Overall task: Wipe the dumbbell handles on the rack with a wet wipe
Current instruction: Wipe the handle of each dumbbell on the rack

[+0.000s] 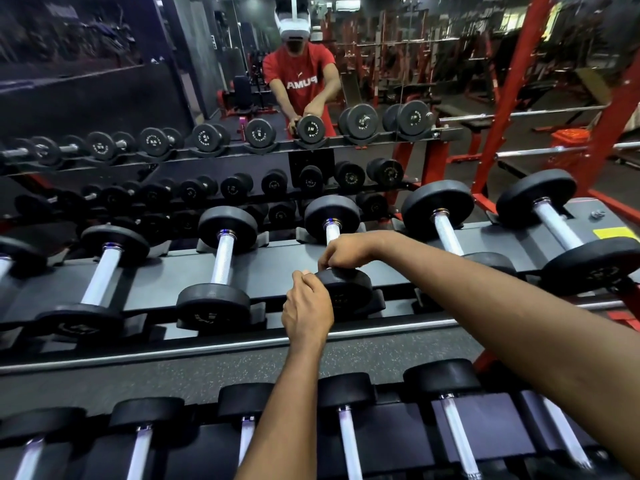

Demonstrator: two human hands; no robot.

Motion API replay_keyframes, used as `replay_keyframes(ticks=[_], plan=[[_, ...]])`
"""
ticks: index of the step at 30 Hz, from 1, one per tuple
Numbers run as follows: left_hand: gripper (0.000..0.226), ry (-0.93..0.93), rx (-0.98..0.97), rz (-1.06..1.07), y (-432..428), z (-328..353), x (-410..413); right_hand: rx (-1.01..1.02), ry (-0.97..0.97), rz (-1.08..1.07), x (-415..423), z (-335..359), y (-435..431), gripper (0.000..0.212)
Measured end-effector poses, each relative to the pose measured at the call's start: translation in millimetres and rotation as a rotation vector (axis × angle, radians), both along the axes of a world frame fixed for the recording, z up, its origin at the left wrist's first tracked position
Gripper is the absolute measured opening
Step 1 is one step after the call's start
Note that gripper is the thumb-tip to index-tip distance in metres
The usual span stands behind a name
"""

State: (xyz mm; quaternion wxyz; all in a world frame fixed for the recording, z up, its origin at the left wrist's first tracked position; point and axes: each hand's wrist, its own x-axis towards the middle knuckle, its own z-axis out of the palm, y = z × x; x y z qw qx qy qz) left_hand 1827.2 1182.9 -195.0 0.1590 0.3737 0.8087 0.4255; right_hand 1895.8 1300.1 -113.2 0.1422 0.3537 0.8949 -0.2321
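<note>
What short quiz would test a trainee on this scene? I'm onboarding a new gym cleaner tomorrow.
1. True or false: the right hand curls its fingers round a dumbbell handle.
2. Which part of that dumbbell does the left hand hold? A: the far head. B: the near head. C: the handle.
3. Fill in: to the right of it, ___ more dumbbells lie on this rack tier.

Key: 1 true; 2 B; 3 two.

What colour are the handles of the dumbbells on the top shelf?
The handles are pale silver metal; the head view shows it best.
</note>
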Motion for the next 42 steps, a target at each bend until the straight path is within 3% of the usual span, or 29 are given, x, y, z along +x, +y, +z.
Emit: replay_keyframes(ticks=[2,6,13,19,23,35,38,42], plan=[[0.040,-0.007,-0.005,0.005,1,0,0,0.035,-0.121,0.043,-10,3,-2,0.048],[0.039,0.017,-0.009,0.000,3,-2,0,0.025,-0.247,0.113,-21,3,5,0.045],[0.042,0.017,-0.001,0.013,1,0,1,0.000,-0.145,0.148,-14,6,20,0.034],[0.038,0.019,0.000,0.011,2,-2,0,0.007,-0.223,0.168,-26,-4,18,0.044],[0.040,0.014,0.005,0.001,3,-5,-4,-0.004,-0.099,0.203,-9,-5,22,0.047],[0.042,0.006,-0.023,-0.008,2,-3,-1,-0.348,0.393,-0.021,57,-18,19,0.038],[0.042,0.019,-0.030,-0.008,1,-2,0,-0.400,0.464,-0.075,65,-25,17,0.039],[0.043,0.025,-0.030,-0.008,1,-2,-1,-0.394,0.531,-0.181,70,-36,15,0.027]])
